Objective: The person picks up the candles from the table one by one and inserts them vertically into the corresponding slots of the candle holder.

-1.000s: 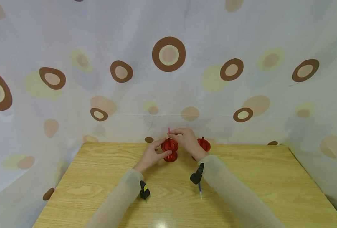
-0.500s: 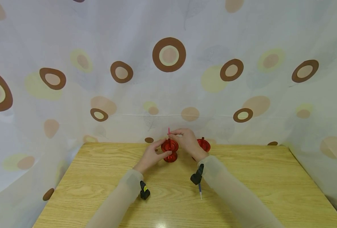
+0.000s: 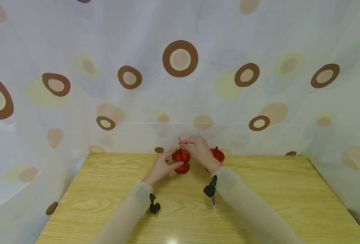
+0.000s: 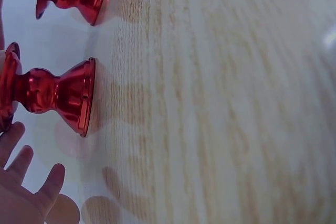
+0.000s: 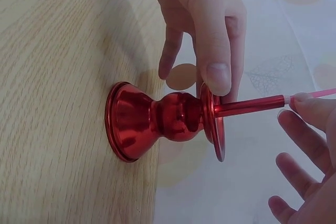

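Observation:
A shiny red metal candle holder (image 3: pixel 182 168) stands upright at the back of the table, with a flared base, round dish and slim tube. My left hand (image 3: pixel 162 166) holds its dish by the rim, thumb in front and fingers behind. Thumb and index finger of my right hand (image 3: pixel 198 151) pinch a thin pink candle (image 3: pixel 180 139) above it. In the right wrist view the white lower end of this candle meets the top of the tube (image 5: pixel 249 106), in line with it. The other right fingers are spread below, touching nothing.
A second red candle holder (image 3: pixel 218 155) stands to the right, partly behind my right wrist, its tube bare in the left wrist view. A blue stick with a white tip (image 3: pixel 214 204) lies on the wooden table (image 3: pixel 274 189) under my right forearm. A patterned curtain (image 3: pixel 180 101) hangs behind.
The top of the pink candle tilts very slightly to the left. Both hands and the candle holders keep nearly the same place.

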`<state>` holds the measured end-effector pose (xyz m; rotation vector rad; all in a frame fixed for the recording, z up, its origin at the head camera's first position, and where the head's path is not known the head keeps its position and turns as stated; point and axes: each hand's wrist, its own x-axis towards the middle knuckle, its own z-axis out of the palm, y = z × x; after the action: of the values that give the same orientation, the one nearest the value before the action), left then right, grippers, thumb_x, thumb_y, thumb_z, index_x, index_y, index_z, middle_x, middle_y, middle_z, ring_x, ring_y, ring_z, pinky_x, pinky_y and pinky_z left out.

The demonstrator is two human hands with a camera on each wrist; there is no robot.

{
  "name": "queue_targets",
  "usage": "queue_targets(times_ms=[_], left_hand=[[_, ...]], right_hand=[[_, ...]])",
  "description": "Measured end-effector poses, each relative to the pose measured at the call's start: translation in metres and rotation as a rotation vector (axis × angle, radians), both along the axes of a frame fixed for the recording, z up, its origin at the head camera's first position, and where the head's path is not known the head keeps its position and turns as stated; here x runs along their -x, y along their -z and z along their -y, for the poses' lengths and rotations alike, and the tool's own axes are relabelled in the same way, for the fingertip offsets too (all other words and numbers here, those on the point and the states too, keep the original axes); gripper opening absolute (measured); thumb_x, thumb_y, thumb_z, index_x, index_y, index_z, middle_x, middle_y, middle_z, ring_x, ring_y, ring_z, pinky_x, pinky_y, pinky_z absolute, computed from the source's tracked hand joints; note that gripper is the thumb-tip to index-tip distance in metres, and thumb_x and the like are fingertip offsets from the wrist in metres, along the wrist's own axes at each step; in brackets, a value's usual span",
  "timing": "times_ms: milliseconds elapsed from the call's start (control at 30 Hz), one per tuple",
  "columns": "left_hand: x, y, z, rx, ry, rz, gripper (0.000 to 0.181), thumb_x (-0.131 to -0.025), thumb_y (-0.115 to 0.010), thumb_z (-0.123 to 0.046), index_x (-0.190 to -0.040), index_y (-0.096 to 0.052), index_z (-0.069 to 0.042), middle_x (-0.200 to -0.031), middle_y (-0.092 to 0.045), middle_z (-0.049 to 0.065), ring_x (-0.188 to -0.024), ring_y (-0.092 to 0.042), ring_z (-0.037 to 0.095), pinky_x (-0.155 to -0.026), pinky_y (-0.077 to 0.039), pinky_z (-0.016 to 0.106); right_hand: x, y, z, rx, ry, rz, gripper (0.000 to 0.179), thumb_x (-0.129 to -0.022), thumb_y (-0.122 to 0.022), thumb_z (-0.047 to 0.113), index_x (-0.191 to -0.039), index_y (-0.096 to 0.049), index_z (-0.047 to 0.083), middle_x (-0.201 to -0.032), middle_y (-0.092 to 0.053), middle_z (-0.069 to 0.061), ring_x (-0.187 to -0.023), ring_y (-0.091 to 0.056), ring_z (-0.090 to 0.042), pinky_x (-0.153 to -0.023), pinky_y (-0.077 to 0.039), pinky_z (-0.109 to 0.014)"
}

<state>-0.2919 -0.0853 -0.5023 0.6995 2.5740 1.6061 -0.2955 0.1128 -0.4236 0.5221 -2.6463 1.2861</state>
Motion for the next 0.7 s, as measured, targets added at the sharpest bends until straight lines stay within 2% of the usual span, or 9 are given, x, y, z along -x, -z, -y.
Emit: queue_targets(times_ms=[200,367,700], left_hand=[[0.0016,0.0016,0.0007,0.011,-0.002,0.003,0.072,-0.096,-0.077,-0.032,-0.157,-0.047,-0.008,-0.159,-0.048,0.012,-0.149,-0.042,0.032,-0.112,-0.044,0.058],[0.0016,0.0002,-0.0003,0.004,0.000,-0.001,0.071,-0.097,-0.077,-0.031,-0.156,-0.048,-0.007,-0.159,-0.048,0.013,-0.148,-0.043,0.032,-0.112,-0.043,0.059],[-0.0019,-0.0011,-0.0007,-0.003,-0.002,0.002,0.070,-0.097,-0.077,-0.029,-0.156,-0.048,-0.005,-0.158,-0.049,0.014,-0.148,-0.043,0.033,-0.112,-0.042,0.061]], right_hand=[[-0.0004,-0.0006,0.0008,-0.004,0.003,-0.027,0.018,-0.099,-0.073,0.015,-0.108,-0.083,0.004,-0.111,-0.078,-0.012,-0.112,-0.068,-0.033,-0.102,-0.052,-0.053],[-0.0007,-0.0003,0.0009,0.013,0.023,-0.011,0.019,-0.099,-0.072,0.017,-0.110,-0.082,0.005,-0.113,-0.077,-0.012,-0.116,-0.064,-0.034,-0.107,-0.047,-0.054],[0.0001,0.0058,-0.0005,0.048,-0.014,-0.005,0.021,-0.100,-0.072,0.017,-0.112,-0.081,0.002,-0.115,-0.077,-0.012,-0.113,-0.068,-0.032,-0.103,-0.053,-0.052]])
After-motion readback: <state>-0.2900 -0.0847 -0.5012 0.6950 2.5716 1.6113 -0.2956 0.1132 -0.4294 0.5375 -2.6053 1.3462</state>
